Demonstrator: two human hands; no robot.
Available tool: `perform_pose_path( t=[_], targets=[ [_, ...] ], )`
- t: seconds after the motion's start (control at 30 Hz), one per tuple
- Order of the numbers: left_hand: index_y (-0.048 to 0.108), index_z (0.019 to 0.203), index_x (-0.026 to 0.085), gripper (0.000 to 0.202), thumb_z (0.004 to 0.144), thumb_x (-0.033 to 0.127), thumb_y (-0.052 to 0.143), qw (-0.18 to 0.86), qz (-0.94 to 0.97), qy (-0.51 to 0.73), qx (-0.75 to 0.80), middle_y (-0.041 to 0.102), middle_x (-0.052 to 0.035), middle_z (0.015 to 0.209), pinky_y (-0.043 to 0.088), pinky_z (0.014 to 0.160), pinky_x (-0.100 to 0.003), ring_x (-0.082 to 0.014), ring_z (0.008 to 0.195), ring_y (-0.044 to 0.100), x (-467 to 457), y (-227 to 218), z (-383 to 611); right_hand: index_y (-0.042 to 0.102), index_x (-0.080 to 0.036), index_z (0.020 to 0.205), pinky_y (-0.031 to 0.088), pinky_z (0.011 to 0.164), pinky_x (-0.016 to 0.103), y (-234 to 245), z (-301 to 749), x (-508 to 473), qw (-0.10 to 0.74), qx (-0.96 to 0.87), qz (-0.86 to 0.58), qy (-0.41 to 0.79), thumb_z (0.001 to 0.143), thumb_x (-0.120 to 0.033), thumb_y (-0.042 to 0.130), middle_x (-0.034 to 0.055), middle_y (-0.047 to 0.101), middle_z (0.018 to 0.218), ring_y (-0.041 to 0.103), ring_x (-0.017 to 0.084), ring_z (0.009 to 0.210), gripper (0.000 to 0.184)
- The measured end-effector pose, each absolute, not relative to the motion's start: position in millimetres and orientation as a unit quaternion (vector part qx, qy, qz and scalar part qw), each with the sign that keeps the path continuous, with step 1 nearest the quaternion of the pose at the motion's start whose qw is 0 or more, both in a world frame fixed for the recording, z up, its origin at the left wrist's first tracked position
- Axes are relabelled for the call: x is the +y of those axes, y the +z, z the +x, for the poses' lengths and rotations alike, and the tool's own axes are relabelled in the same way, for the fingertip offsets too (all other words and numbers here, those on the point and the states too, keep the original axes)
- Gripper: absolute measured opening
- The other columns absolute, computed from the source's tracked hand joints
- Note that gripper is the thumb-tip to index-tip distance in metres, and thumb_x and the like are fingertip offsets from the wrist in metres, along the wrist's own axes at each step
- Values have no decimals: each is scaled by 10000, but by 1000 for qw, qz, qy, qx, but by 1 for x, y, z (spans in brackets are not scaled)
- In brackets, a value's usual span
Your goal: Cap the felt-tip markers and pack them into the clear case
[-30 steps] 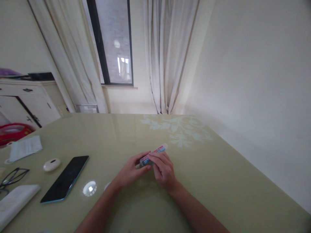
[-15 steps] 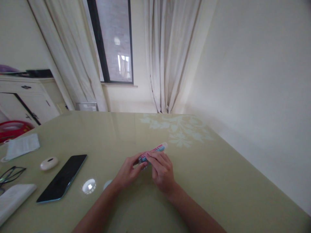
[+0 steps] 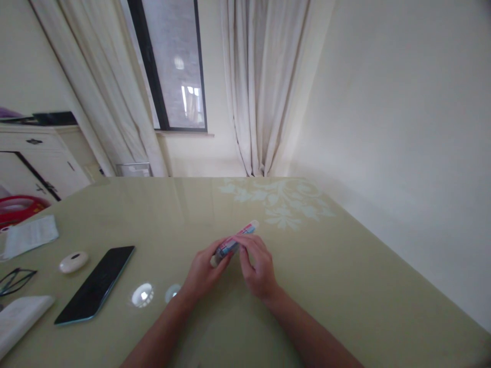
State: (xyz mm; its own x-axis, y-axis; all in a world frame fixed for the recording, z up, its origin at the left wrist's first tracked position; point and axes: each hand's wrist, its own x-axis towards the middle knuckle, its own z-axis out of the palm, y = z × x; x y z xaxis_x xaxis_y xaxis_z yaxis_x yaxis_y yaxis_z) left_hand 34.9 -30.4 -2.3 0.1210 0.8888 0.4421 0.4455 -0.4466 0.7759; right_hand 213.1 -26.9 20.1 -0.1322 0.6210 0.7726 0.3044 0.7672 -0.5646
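Note:
A slim tube-shaped thing with pink, blue and white print lies at a slant between my hands, above the table's middle. Its far end looks pale and see-through; the exact kind does not show. My left hand is closed on the nearer, lower-left end, thumb below and fingers above. My right hand has its bent fingers on the middle of the tube from the right, fingertips pressed to it. Part of the print is hidden under these fingers.
On the left of the glossy greenish table lie a black phone, a white rounded case, a face mask, glasses and a white block. A wall borders the right side.
The right fingers have shifted on the tube, so more of its printed middle and its lower-left end show. The left hand keeps its hold. The view has turned slightly right.

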Motion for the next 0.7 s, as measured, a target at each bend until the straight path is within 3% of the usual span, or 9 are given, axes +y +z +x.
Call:
perform_pose_path(
  t=[0.1,0.2,0.27,0.43,0.57,0.7],
  targets=[
    [647,1349,210,399,969,330,639,127,727,490,465,746,-88,1279,585,1003,-349,-232,1124,736,-31,-5,34,661,-220,1021,535,802,334,21,212,-27,611,-646,-391,240,993,-272,573,54,687,963,643,197,895,106],
    [588,1426,230,459,972,262,648,38,740,509,437,716,-89,1338,576,1027,-323,-215,1162,721,-33,-2,33,590,-225,920,507,697,300,16,209,-25,598,-555,-430,387,958,-450,643,19,629,881,606,178,800,234],
    [545,1472,247,518,967,209,653,4,752,514,413,700,-85,1363,569,1044,-316,-209,1187,709,-35,0,33,596,-228,994,513,685,302,12,206,-24,576,-513,-419,479,919,-549,676,30,638,935,624,192,843,339],
    [488,1524,272,620,947,148,679,-23,767,520,376,676,-83,1401,566,1066,-319,-215,1237,683,-40,6,35,613,-283,1298,569,811,366,5,201,-25,521,-467,-318,640,887,-651,679,81,652,1272,647,259,1107,556],
    [486,1528,257,630,941,140,686,-37,775,521,357,656,-108,1423,579,1059,-335,-234,1241,683,-42,11,36,636,-300,1331,542,978,434,9,199,-31,505,-450,-254,691,825,-608,779,62,670,1324,630,284,1200,609],
    [484,1532,243,642,935,132,692,-47,776,523,348,645,-118,1434,577,1068,-345,-247,1261,669,-45,13,37,676,-274,1288,504,1049,433,13,197,-34,522,-427,-239,699,788,-501,849,66,688,1321,617,290,1234,576]
  ],
)
